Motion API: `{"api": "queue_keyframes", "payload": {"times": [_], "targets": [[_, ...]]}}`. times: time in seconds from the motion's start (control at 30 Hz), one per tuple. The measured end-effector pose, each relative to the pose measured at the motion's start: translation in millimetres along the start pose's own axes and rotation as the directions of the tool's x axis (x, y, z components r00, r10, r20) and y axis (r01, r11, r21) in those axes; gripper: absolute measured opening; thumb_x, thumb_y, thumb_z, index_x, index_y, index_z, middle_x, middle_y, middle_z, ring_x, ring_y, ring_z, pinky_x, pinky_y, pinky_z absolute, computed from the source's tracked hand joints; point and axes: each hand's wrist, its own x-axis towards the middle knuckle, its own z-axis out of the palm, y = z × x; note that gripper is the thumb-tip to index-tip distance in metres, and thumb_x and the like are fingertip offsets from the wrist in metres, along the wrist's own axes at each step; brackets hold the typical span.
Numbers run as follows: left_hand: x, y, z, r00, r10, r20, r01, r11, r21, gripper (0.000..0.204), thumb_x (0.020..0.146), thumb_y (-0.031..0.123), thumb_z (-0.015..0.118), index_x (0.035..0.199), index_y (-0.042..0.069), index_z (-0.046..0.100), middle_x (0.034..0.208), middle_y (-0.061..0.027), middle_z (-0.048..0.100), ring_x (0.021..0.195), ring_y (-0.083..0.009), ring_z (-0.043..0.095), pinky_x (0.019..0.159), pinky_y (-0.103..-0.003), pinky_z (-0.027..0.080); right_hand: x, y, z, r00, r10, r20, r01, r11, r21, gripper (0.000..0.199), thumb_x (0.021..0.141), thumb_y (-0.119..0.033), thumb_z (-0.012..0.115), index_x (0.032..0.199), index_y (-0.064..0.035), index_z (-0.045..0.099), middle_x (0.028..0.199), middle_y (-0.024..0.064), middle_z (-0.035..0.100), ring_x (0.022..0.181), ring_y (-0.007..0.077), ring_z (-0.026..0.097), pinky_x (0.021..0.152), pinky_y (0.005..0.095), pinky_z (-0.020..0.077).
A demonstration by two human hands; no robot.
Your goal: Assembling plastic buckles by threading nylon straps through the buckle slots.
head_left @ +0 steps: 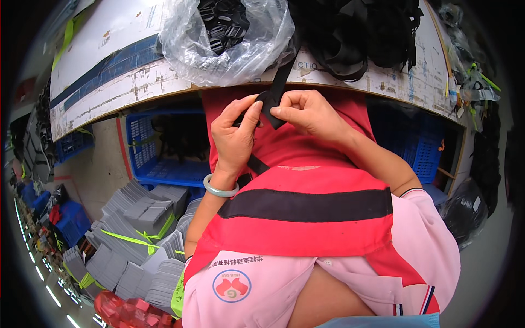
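A black webbing strap (280, 81) runs down over the table edge to my hands, in front of my red apron. My left hand (235, 130) is closed, thumb and index finger pinching a dark part of the strap; whether a buckle sits there too I cannot make out. A further length of black strap (257, 165) hangs below that hand. My right hand (310, 116) pinches the strap's flat section between thumb and bent fingers, close beside the left fingertips. Beyond them, a clear plastic bag (183, 46) on the table holds several black plastic buckles (224, 27).
Bundled black straps (355, 38) lie at the back of the worn white tabletop (126, 79), some hanging near its edge. Below stand blue crates, one at left (143, 134), one at right (427, 150). Stacked grey pieces (131, 218) with yellow-green ties fill the lower left.
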Motion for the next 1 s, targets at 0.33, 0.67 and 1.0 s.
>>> {"api": "queue_keyframes", "payload": {"times": [0.33,0.67,1.0], "targets": [[-1,-5,-12,0.989,0.098,0.113,-0.1,0.995,0.017,0.014,0.089,0.001,0.065,0.102,-0.002,0.069,0.079,-0.0016,0.061,0.064,-0.0063,0.054,0.056,-0.02,0.041,12,7,-3,0.975,0.121,0.186,-0.185,0.909,0.373,0.017,0.095,-0.023,0.061,0.096,-0.0063,0.056,0.063,-0.0038,0.049,0.047,0.0029,0.042,0.042,0.0195,0.0349],[-36,35,-97,0.993,-0.083,0.089,0.077,0.994,0.072,0.011,0.087,-0.001,0.064,0.096,-0.002,0.07,0.082,-0.0018,0.063,0.058,-0.0036,0.049,0.048,-0.018,0.034,35,10,18,0.964,0.118,0.236,-0.136,0.989,0.06,0.021,0.099,-0.027,0.054,0.099,-0.0056,0.058,0.068,-0.0036,0.049,0.051,0.0026,0.045,0.046,0.0175,0.0386],[-34,11,-72,0.999,0.012,-0.046,-0.016,0.995,-0.096,0.012,0.088,0.0,0.065,0.099,-0.002,0.07,0.086,-0.0016,0.062,0.064,-0.0036,0.052,0.051,-0.017,0.037,30,3,56,0.907,0.125,0.401,-0.181,0.978,0.105,0.024,0.094,-0.023,0.063,0.079,-0.0044,0.06,0.064,0.0008,0.057,0.047,0.0047,0.05,0.042,0.019,0.0378]]}}
